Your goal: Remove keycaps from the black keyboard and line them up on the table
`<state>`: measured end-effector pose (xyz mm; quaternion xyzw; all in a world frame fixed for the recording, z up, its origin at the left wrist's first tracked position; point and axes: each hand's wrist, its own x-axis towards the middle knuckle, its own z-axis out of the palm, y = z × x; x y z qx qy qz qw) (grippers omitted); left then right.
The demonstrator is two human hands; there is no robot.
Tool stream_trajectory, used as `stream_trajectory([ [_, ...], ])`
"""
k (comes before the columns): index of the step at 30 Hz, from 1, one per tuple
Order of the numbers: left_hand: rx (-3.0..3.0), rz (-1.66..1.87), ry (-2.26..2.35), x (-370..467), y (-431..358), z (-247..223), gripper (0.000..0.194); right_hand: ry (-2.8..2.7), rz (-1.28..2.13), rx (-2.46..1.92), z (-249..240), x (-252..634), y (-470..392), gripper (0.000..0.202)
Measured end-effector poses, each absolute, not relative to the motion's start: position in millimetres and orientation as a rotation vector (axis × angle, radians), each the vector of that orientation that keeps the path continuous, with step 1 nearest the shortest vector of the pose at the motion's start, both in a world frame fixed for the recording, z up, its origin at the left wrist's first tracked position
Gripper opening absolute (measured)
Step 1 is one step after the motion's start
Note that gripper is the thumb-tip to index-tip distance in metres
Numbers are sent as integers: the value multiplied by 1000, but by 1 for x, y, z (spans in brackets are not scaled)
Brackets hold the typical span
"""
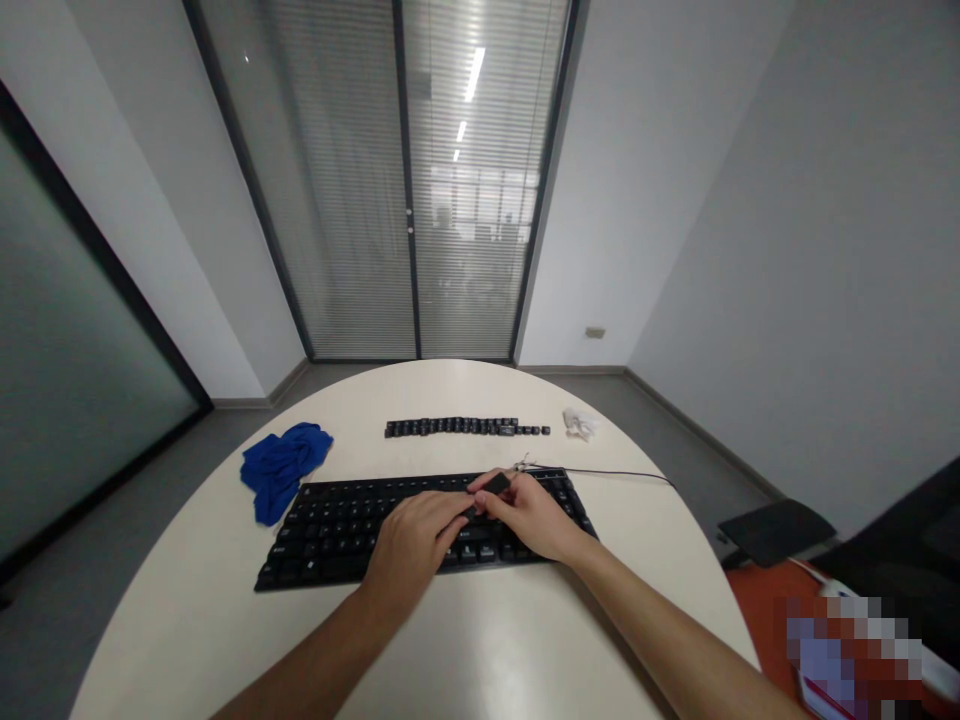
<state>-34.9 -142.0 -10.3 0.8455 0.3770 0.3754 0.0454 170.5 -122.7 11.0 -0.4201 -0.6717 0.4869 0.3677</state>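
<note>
A black keyboard (pixel 330 540) lies across the round table, with most of its keys in place. My right hand (pixel 536 515) is closed over its right half, pinching a small dark flat piece (pixel 496 484) between thumb and fingers; its exact kind is unclear. My left hand (pixel 416 530) rests over the middle of the keyboard, fingers bent and drawn together, its tips meeting those of my right hand. Whatever lies between the left fingertips is too small and hidden to name. Beyond the keyboard, loose black keycaps (pixel 450 426) sit in rows.
A crumpled blue cloth (pixel 285 465) lies at the left, touching or close to the keyboard's corner. Crumpled white tissue (pixel 579 423) is at the back right. A dark cable (pixel 607 471) runs to the right edge of the pale table (pixel 480 645). An orange chair (pixel 750 605) stands right.
</note>
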Motion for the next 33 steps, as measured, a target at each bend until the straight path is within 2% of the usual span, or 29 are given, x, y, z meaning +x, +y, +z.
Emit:
stream_trajectory([
  [15,2617,1018,1160,-35,-145,-4,16,-1705,1276,-1041,16,169,-126,32],
  [24,2532,1099,1164,-35,-144,-6,9,-1635,1332,-1049,4,168,-123,39],
  [30,2411,1173,1268,-34,-143,-9,7,-1796,954,-1068,22,169,-128,29],
  [33,2369,1173,1324,-35,-142,-10,8,-1814,920,-1055,27,171,-127,28],
])
